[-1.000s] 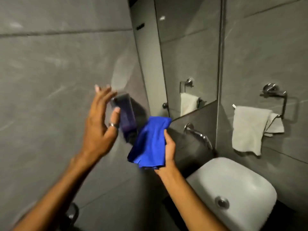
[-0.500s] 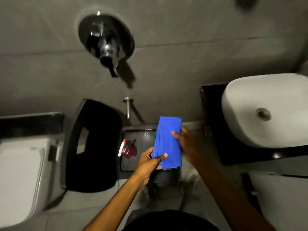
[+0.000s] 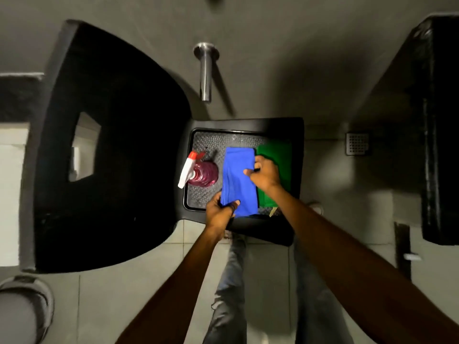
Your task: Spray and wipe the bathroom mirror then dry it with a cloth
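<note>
A folded blue cloth [image 3: 238, 182] lies lengthwise over the seat of a black plastic chair [image 3: 246, 126]. My left hand [image 3: 221, 212] pinches its near end, thumb on top. My right hand [image 3: 265, 173] grips its far right edge. A green cloth [image 3: 280, 157] lies on the seat just right of the blue one, partly under my right hand. A spray bottle [image 3: 198, 171] with pink liquid and a white and red trigger head stands at the seat's left side. The mirror is out of view.
The chair's black backrest [image 3: 111, 145] fills the left. A chrome spout [image 3: 205, 70] sticks out of the grey wall above the seat. A floor drain [image 3: 357, 144] sits at right, beside a dark vanity [image 3: 439, 120]. My legs stand on the tiled floor below.
My view swung from the mirror and basin down to the chair. The blue cloth went from my right hand in the air down onto the seat, both hands on it.
</note>
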### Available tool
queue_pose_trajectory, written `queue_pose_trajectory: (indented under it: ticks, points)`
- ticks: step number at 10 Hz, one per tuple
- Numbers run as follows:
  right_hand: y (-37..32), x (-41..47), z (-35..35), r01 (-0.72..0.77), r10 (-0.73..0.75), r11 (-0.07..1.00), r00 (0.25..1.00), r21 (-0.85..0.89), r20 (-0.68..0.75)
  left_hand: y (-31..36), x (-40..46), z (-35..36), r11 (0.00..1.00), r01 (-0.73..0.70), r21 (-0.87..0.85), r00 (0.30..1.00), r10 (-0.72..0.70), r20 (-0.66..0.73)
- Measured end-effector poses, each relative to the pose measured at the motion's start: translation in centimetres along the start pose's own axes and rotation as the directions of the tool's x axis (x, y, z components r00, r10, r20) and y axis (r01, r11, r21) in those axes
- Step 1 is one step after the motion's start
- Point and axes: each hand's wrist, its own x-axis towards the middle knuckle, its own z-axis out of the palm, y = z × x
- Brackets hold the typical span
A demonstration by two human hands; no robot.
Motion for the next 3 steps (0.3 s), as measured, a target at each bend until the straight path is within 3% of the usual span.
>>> queue_pose_trajectory:
  ticks: [1, 2, 3]
  points:
    - [-0.1, 0.4, 0.3, -0.007, 0.003, 0.996, 0.999, -0.09, -0.051, 0.5, 1.5, 0.8, 0.997, -0.022, 0.075, 0.998, 0.026, -0.057]
    - [-1.4, -2.4, -1.6, 0.044, -0.059, 0.988, 0.993, -0.151, -0.098, 2.7, -1.2, 0.4, 0.932, -0.07, 0.355, 0.991, 0.104, -0.08]
    - [-3.3, -7.7, -5.4, 0.25, -0.291, 0.936, 0.946, -0.247, -0.146, 5.9, -6.8, 0.4, 0.838, -0.331, 0.435, 0.935, 0.353, 0.032]
